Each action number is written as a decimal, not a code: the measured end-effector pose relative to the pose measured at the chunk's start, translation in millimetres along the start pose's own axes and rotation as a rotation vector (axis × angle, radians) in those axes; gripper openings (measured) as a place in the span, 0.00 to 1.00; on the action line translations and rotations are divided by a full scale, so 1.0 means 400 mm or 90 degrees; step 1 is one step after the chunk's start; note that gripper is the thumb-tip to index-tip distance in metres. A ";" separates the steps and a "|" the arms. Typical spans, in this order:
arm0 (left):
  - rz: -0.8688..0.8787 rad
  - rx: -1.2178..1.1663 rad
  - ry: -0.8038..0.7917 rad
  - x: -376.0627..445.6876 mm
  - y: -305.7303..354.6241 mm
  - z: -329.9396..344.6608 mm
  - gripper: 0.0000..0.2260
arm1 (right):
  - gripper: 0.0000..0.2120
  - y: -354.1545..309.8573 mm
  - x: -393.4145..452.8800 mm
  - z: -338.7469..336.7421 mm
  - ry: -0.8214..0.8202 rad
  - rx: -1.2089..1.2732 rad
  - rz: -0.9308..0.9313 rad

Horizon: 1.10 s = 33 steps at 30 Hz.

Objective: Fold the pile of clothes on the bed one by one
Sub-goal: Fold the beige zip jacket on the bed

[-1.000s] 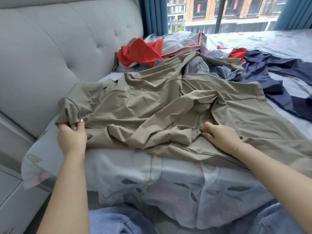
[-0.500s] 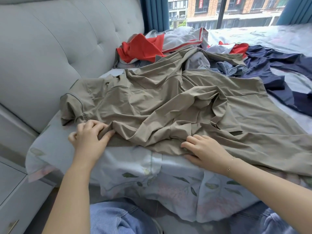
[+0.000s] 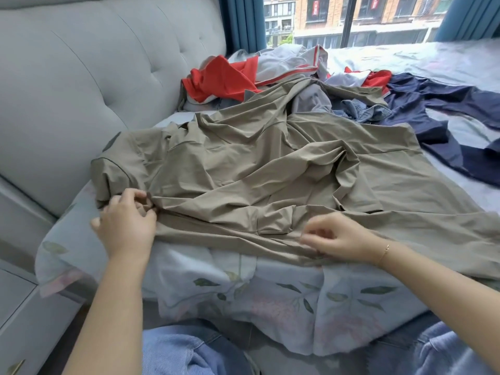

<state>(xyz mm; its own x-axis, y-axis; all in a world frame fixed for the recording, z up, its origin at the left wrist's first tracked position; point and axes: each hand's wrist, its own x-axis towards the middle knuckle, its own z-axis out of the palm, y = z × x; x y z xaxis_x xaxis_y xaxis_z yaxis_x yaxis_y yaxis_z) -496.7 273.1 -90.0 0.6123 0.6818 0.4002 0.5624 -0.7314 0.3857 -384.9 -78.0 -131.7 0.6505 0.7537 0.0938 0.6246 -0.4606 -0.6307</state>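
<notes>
A large olive-khaki garment lies crumpled and spread across the near part of the bed, its sleeve at the left by the headboard. My left hand pinches a fold of this garment near its lower left edge, just below the sleeve. My right hand rests on the garment's near hem with fingers curled, blurred, pinching the cloth. Behind it lies the pile: a red and grey garment, a small denim piece and a navy garment.
A grey tufted headboard rises at the left. A floral sheet hangs over the bed's near edge above my jeans-clad knees. Blue curtains and a window are at the back. A grey bedside cabinet stands lower left.
My left hand let go of the sleeve end, moved right and now pinches a fold below the sleeve. My right hand slid down to the near hem. The garment lies flatter.
</notes>
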 end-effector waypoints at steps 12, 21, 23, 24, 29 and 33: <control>0.314 0.131 -0.321 -0.042 0.272 0.186 0.31 | 0.21 0.253 0.041 -0.164 0.196 -0.043 0.555; 0.227 -0.006 -0.244 0.032 0.300 0.237 0.07 | 0.03 0.270 0.040 -0.269 0.488 0.688 0.345; 0.186 -0.147 -0.172 0.047 0.299 0.234 0.08 | 0.08 0.261 0.008 -0.326 0.550 0.903 0.299; 0.170 -0.199 -0.122 0.054 0.298 0.228 0.09 | 0.10 0.259 -0.013 -0.350 0.585 1.005 0.289; 0.155 -0.279 -0.042 0.078 0.279 0.213 0.09 | 0.06 0.294 -0.146 -0.399 0.658 1.257 0.193; 0.204 -0.256 -0.142 0.055 0.282 0.202 0.14 | 0.12 0.301 -0.233 -0.414 0.567 1.210 0.185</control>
<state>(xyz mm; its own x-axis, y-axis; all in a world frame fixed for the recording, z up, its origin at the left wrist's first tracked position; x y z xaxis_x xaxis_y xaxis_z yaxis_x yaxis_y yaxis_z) -375.1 204.7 -105.0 0.8449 0.3750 0.3815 0.0986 -0.8101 0.5779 -298.7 -281.5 -88.8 0.9624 0.1308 -0.2379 -0.2294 0.8606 -0.4546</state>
